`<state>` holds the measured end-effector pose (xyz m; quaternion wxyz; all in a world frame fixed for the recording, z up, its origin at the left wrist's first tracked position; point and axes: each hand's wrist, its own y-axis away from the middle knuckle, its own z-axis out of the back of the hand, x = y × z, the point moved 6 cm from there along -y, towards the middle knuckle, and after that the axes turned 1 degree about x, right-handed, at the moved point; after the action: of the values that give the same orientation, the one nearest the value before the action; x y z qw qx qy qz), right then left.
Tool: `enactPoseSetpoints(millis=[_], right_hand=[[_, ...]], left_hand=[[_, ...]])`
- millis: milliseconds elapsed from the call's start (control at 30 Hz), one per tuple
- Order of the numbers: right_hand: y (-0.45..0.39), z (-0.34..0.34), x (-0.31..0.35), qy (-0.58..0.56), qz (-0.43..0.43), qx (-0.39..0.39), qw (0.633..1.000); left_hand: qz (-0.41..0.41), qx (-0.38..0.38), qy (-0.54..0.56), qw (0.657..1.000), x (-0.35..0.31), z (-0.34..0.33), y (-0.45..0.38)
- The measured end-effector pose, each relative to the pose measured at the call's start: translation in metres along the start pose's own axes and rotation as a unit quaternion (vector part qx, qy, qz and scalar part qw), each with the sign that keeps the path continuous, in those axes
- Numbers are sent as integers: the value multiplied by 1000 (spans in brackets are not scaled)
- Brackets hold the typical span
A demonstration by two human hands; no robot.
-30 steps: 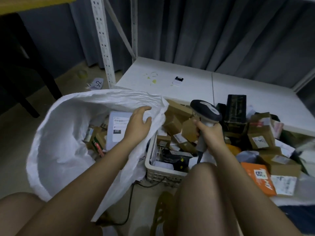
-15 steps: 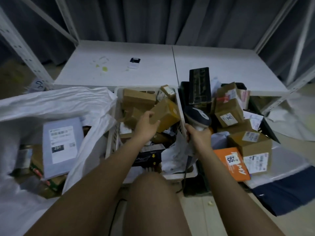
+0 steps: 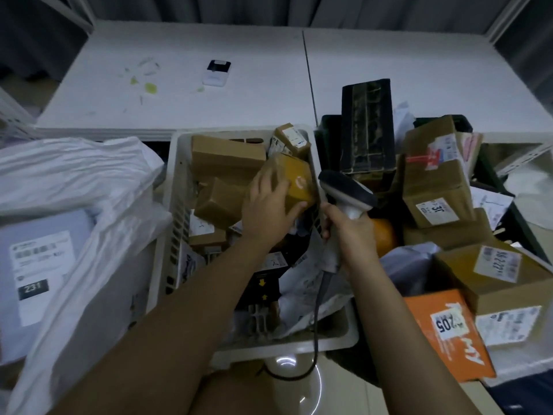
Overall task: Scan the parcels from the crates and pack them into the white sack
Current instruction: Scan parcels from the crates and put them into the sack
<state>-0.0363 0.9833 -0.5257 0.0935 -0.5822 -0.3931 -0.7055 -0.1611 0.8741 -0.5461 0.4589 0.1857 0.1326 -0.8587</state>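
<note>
My left hand (image 3: 269, 206) grips a small brown cardboard parcel (image 3: 296, 178) at the right side of the white crate (image 3: 176, 205), which holds several boxes and mailers. My right hand (image 3: 348, 232) holds the handle of a grey and black barcode scanner (image 3: 347, 190), its head just right of that parcel and its cable hanging down. The white sack (image 3: 74, 181) lies open at the left, with a pale mailer labelled 231 (image 3: 39, 274) inside. A dark crate (image 3: 326, 136) at the right is piled with brown boxes.
A white low table (image 3: 239, 94) stands behind the crates with a small white and black device (image 3: 217, 72) on it. An orange parcel labelled 205 (image 3: 449, 330) and a brown box (image 3: 496, 274) lie at the right. A tall black box (image 3: 368, 127) stands upright.
My left hand left the sack's rim, reached into the white crate and took hold of the brown parcel. The view swung right from the sack to the crates. The scanner stayed in my right hand.
</note>
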Motion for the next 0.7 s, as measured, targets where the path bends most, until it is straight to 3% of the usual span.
enactPoseSetpoints(millis=[67,133,300,500,700], right_hand=[[-3,0,-1,-3,-8,-1,1000],[-2,-2,-1,-13,-8,2,1000],[6,-6,3,-27,10,7,1000],[8,2,5,-20,6,25,999],[11,2,4,-31,5,26,999]], left_hand=[[14,-51,-25,998,4,13,0],[53,-48,-34,997,15,19,1],[232,-29,40,971,55,15,18],[282,46,191,939,55,4,18],[347,31,262,900,57,5,16]])
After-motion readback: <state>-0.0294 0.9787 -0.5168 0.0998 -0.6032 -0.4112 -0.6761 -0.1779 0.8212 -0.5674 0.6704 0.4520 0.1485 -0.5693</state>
